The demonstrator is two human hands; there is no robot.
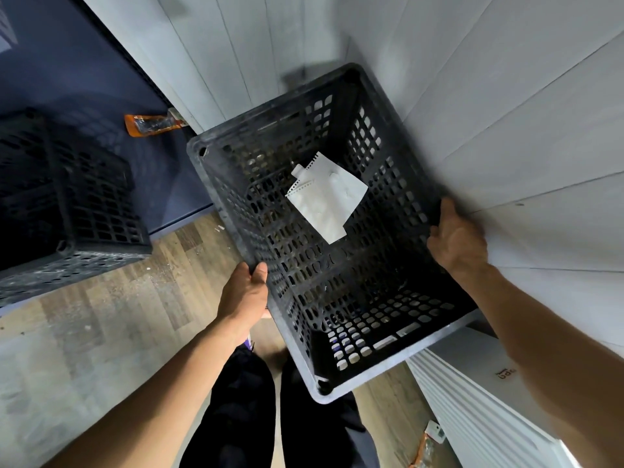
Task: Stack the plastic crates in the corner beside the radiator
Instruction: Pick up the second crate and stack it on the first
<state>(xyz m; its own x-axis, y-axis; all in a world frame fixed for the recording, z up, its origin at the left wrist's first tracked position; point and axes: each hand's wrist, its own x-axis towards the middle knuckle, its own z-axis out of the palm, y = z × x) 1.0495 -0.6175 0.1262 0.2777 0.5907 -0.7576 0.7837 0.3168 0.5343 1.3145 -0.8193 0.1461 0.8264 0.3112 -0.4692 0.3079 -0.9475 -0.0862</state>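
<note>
Crate in hand: we are holding a black plastic crate point(337, 231) by its two long rims, open side up, in the corner where the white panelled walls point(506, 113) are meeting.
Left hand point(244, 295): we are wrapping it over the near-left rim, thumb on top and fingers curled under, pressed onto the plastic.
Right hand point(456, 238): we are clamping it on the far-right rim, fingers hooked inside the lattice, knuckles just beside the wall.
Inside the crate: a white paper scrap point(326, 197) with a torn edge is lying on the mesh bottom.
Second crate: another black crate point(67, 204) is sitting well apart to the left, on the dark blue mat point(101, 79).
Radiator: the white ribbed radiator point(472, 410) is running along the right wall, and the held crate's near corner is hanging over its end.
Clutter: an orange packet point(150, 125) is lying on the mat near the wall; another orange wrapper point(425, 447) is lying on the floor beside the radiator.
Floor: we are standing on wood-look planks point(118, 315), scuffed and dusty; our dark trouser legs point(243, 410) are showing below the crate.
Room to move: the right side is looking tight against the wall, while the left side is opening onto bare floor between the two crates.
</note>
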